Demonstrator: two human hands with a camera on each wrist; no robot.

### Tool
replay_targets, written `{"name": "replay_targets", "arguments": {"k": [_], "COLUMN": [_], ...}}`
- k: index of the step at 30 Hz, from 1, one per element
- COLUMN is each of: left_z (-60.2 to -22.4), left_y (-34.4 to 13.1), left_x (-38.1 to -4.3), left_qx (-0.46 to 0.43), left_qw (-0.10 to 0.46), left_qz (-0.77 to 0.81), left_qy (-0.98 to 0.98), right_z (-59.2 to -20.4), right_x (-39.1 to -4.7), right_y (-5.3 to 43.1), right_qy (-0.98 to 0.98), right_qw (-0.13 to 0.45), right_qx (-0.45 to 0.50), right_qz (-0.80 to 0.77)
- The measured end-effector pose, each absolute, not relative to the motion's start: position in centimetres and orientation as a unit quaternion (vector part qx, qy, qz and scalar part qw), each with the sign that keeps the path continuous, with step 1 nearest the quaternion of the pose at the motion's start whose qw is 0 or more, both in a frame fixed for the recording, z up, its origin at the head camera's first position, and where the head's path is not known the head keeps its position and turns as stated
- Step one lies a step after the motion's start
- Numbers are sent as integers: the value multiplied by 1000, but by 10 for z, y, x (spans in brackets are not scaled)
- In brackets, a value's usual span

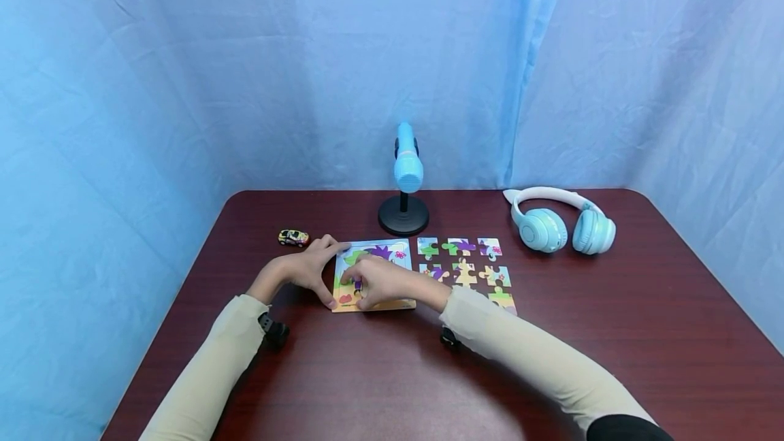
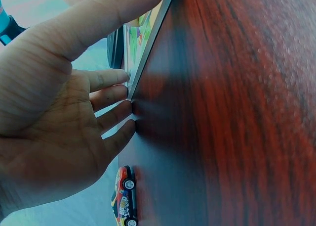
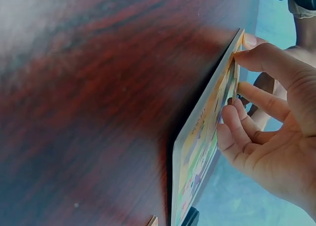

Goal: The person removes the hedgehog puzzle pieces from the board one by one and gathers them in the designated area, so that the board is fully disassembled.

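Observation:
A square jigsaw board (image 1: pixel 401 305) with a colourful cartoon picture lies mid-table. My left hand (image 1: pixel 309 267) spans its left side with thumb and fingers stretched apart, the thumb at the near corner and the fingertips at the far one. In the left wrist view those fingers (image 2: pixel 109 97) run straight to the board's edge. Over the left part of the board is my right hand (image 1: pixel 382 281), pinching a puzzle piece (image 3: pixel 232 82) between thumb and forefinger, close against the picture. The hand hides part of the board in the head view.
Several loose puzzle pieces (image 1: pixel 465 271) lie in rows right of the board, some close to the right forearm. A toy car (image 1: pixel 294 237) stands at the back left. Behind the board is a blue microphone (image 1: pixel 408 172) on a black stand; headphones (image 1: pixel 544 230) lie at the back right.

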State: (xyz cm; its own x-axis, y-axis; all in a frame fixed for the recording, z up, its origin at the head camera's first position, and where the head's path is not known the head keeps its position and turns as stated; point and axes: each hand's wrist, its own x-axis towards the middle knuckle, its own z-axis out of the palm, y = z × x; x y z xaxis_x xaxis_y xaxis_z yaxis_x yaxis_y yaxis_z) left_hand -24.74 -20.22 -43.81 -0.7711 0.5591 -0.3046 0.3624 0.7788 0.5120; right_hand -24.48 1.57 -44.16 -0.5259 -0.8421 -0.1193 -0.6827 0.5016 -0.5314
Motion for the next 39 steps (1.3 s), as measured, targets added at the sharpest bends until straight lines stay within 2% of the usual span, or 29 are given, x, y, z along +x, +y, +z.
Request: {"name": "replay_targets", "arguments": {"k": [15, 32, 39], "left_z": [-439, -438, -440], "left_y": [-203, -203, -203], "left_x": [-247, -245, -245], "left_qx": [257, 243, 241], "left_qw": [224, 227, 224], "left_qz": [224, 225, 238], "left_qy": [913, 916, 914], "right_z": [-445, -440, -439], "right_x": [-244, -239, -238], "right_y": [26, 63, 88], "right_qy": [854, 855, 857], "right_qw": [121, 152, 137], "right_qx": [-474, -460, -461], "right_qz": [-177, -186, -184]}}
